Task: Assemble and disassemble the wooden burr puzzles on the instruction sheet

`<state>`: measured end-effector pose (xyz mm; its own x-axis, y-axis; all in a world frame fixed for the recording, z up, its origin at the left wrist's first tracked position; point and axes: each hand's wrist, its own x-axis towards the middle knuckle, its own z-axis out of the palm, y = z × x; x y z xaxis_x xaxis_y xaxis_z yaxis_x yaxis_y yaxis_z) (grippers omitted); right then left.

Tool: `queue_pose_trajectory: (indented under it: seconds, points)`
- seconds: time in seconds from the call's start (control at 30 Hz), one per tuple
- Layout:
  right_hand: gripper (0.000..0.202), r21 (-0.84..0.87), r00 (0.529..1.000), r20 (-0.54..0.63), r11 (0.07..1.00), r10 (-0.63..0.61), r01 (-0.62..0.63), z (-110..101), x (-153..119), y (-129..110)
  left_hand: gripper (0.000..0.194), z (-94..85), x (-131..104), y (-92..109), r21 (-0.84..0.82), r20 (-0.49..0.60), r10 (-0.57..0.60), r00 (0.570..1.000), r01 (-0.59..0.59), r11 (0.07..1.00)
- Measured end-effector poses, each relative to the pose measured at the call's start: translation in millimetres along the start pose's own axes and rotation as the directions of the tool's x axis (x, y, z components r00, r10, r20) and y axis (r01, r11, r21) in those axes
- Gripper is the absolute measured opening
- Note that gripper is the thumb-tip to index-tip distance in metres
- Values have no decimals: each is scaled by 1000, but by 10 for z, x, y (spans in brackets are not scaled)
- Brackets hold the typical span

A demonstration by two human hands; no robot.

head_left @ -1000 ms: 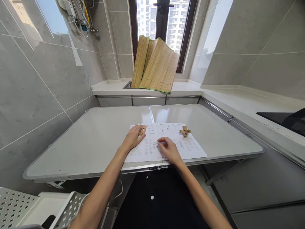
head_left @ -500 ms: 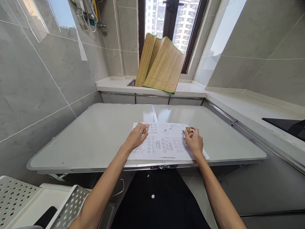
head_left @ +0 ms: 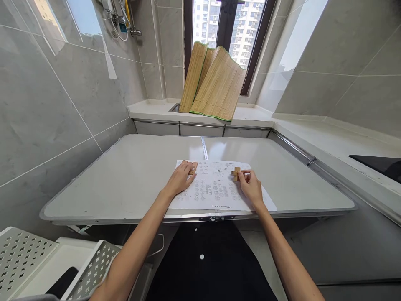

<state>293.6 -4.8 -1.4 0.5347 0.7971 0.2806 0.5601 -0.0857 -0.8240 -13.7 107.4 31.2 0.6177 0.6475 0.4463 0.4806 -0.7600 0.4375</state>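
A printed white sheet [head_left: 219, 200] with rows of small diagrams lies at the front of the white table. My left hand [head_left: 182, 175] rests on its upper left part, the fingers over a flat wooden piece [head_left: 194, 165] that shows past the fingertips. Above the right part of the sheet, my right hand [head_left: 250, 184] pinches a small cross-shaped wooden block piece [head_left: 236, 172] between thumb and fingers. The hand hides part of that piece's right side.
The white folding table [head_left: 103, 184] has a metal edge. Behind it, a bamboo mat [head_left: 216, 83] leans at the window on a ledge [head_left: 144, 108]. A perforated white rack [head_left: 23, 259] stands at lower left, and a counter [head_left: 332, 138] runs along the right.
My right hand has moved left over the sheet with the wooden block piece, which now shows more of its cross shape. My left hand has stayed in place on the sheet.
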Motion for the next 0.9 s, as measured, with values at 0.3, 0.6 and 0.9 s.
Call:
queue_pose_trajectory:
  seconds: [0.3,0.6,0.9]
  points:
    - [47,401,927,304,912,-219,84,558,-362,-451,45,29,1,140,-180,71,-82,994,93,979]
    - [42,480,857,399,871,-324,106,546,-533,-584,44,57,36,185,-429,241,-46,969,148,891]
    - [46,417,770,547,905,-328,89,462,-523,-568,51,10,44,204,-563,269,-24,963,178,807]
